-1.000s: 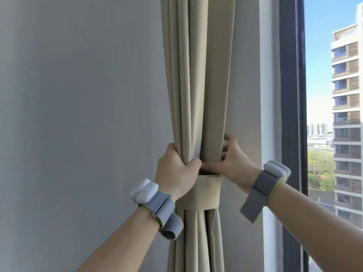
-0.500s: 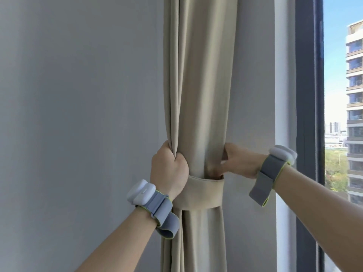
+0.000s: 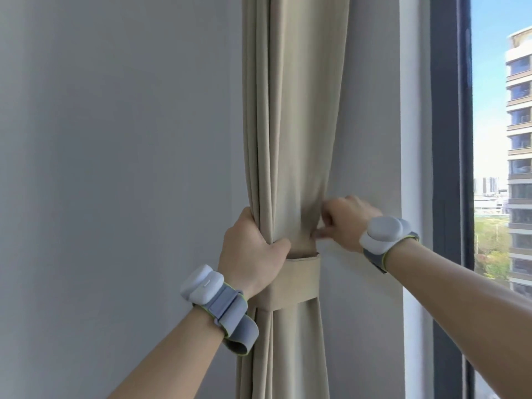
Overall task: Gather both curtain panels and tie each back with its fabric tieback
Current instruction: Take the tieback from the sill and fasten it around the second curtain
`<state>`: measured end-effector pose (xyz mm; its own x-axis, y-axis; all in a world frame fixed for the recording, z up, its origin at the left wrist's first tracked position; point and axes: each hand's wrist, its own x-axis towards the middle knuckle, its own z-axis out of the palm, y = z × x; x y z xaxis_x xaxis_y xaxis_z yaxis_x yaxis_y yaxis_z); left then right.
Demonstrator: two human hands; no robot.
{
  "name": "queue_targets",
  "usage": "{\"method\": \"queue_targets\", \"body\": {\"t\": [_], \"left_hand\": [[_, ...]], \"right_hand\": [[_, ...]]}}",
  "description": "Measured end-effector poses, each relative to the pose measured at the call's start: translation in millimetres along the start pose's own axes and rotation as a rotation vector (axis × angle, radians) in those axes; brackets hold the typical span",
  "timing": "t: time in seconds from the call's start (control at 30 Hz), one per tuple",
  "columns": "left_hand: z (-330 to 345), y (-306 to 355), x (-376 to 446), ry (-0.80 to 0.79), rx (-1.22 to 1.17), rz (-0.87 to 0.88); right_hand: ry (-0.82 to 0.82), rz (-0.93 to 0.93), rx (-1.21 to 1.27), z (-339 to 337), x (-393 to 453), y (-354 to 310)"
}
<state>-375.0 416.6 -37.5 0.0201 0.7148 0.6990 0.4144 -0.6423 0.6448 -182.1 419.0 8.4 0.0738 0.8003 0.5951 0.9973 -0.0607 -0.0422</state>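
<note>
A beige curtain panel hangs gathered in folds down the middle of the view. A matching fabric tieback wraps around it at wrist height. My left hand grips the left folds of the curtain just above the band, thumb across the front. My right hand pinches the curtain's right edge a little above the band. Only this one panel is in view.
A plain grey wall fills the left half. Right of the curtain stand a white strip of wall and a dark window frame, with apartment buildings and sky outside.
My right hand has turned knuckles up and now pinches the curtain's right edge. The left hand holds its grip, with the folds smoothed flatter above the band. The view has shifted slightly.
</note>
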Motion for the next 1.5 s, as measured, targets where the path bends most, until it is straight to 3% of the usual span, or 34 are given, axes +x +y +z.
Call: {"method": "queue_targets", "body": {"t": [0.07,0.13,0.2,0.27,0.33,0.43,0.6,0.77,0.83,0.97,1.07,1.13,1.37,1.5], "left_hand": [[-0.3,-0.9,-3.6,0.018,0.007,0.022],[1.1,-2.5,-6.3,0.007,0.005,0.060],[2.8,-4.5,-8.4,-0.019,-0.059,0.111],[2.9,-4.4,-12.3,-0.032,-0.235,0.165],[2.3,-5.6,-16.4,-0.011,-0.419,0.231],[3.2,-11.3,-14.4,0.070,-0.454,0.228],[4.0,-14.8,-4.6,0.069,-0.592,0.133],[8.5,-13.4,6.7,0.057,-0.535,0.070],[9.2,-14.6,6.0,0.120,-0.478,0.116],[11.9,-10.4,-2.1,0.201,-0.354,0.298],[14.2,-13.9,-2.4,0.375,-0.247,0.353],[14.5,-13.8,-3.8,0.433,-0.263,0.330],[13.3,0.2,2.0,0.179,-0.440,0.157],[12.0,0.2,4.8,0.266,-0.331,0.211]], "right_hand": [[0.337,0.063,0.028,-2.0,-6.7,-3.2],[0.527,-0.043,0.292,-4.3,-17.5,-16.0],[0.476,-0.155,0.601,-10.6,-29.8,-35.8],[0.386,-0.151,0.758,-15.5,-38.9,-53.2],[0.346,-0.106,0.698,-17.7,-42.2,-63.5],[0.328,-0.106,0.602,-19.4,-44.2,-72.4],[0.515,-0.131,0.633,-12.0,-56.1,-77.7],[0.515,-0.148,0.524,-8.0,-61.6,-78.4],[0.607,-0.155,0.407,-5.5,-65.9,-80.3],[0.489,-0.007,0.256,-9.0,-69.8,-88.6],[0.491,0.074,0.160,-14.6,-63.2,-82.9],[0.481,0.082,0.182,-16.2,-62.7,-82.7],[0.479,-0.105,0.523,-15.7,-71.4,-80.4],[0.515,-0.103,0.589,-16.1,-72.2,-76.9]]}}
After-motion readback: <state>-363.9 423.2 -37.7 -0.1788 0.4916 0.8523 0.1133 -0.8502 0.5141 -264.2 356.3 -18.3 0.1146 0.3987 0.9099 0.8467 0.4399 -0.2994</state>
